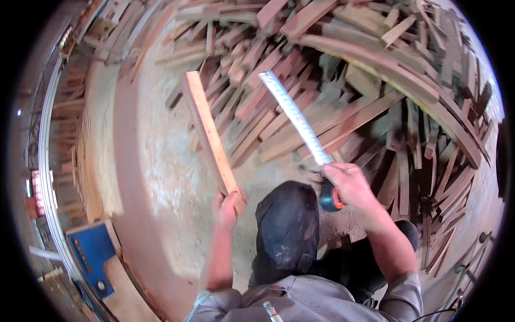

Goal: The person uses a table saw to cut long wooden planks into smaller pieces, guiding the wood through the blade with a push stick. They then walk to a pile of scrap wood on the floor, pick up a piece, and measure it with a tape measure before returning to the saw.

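Observation:
My left hand (228,208) is closed around the near end of a wooden batten (210,131), which points up and away from me, its light face catching the light. In my right hand (347,180) is a tape measure, its dark case with orange-red trim (329,196) hanging below my fingers. The pale blade (296,119) is drawn out and reaches up and to the left, its free tip in the air near the batten's far end. Blade and batten are apart.
A large heap of wood offcuts (332,129) covers the floor ahead and to the right. My knee (287,225) is between my hands. At lower left stands a machine with a blue panel (94,257) beside a long metal rail (48,145). Dark metal bars (466,271) show at lower right.

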`<state>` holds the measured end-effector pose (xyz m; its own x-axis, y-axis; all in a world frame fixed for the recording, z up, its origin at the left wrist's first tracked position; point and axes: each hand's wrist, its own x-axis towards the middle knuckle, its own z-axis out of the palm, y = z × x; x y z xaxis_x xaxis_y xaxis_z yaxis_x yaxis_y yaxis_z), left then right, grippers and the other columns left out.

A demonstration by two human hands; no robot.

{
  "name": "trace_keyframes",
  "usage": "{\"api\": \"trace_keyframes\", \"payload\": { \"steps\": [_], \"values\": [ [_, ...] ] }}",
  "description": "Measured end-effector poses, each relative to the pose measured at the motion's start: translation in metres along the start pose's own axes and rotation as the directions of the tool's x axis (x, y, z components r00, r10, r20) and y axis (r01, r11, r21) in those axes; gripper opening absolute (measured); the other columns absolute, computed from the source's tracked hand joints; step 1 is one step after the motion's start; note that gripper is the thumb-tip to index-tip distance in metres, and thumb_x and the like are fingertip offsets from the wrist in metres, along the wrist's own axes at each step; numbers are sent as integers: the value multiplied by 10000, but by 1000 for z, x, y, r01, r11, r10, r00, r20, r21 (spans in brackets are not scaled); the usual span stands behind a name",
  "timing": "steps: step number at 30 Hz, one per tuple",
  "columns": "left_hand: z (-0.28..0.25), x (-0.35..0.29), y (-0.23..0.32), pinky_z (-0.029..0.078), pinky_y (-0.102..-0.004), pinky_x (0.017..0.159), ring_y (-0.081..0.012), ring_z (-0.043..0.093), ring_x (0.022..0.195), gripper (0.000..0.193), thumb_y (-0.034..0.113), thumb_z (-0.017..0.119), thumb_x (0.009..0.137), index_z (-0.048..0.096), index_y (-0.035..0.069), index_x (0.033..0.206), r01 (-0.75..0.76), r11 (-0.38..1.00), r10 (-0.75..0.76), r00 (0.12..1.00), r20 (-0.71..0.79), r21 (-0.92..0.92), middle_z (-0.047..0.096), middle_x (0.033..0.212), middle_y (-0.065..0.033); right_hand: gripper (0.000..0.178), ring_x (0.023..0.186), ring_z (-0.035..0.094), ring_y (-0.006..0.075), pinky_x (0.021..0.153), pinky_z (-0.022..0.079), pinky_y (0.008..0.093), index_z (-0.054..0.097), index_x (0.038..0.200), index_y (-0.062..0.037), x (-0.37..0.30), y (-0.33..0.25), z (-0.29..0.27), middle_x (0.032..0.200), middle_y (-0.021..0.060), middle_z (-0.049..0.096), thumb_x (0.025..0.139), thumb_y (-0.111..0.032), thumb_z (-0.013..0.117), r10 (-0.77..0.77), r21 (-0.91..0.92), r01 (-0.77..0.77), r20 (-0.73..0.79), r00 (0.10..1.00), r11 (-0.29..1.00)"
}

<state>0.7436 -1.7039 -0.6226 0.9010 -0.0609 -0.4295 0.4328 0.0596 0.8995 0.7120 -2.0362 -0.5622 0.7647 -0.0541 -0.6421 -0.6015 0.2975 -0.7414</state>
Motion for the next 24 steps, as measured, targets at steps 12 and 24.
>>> {"api": "trace_keyframes", "payload": {
  "steps": [12,24],
  "values": [
    [84,29,34,537,-342,652,-220,644,806,429,244,531,951,483,-14,1291,-12,1000,12,977,214,-1,625,1035,-128,250,719,665,173,630,547,300,617,951,-1,44,-39,62,820,80,637,1001,-245,596,-181,597,91,92,979,797],
    [130,38,50,547,-322,691,-179,643,829,467,318,516,1012,468,0,1350,-89,994,56,923,380,68,629,1087,-93,368,623,571,86,568,487,267,634,956,15,49,-50,47,777,24,611,999,-347,585,-211,549,199,-43,977,812]
  ]
}}
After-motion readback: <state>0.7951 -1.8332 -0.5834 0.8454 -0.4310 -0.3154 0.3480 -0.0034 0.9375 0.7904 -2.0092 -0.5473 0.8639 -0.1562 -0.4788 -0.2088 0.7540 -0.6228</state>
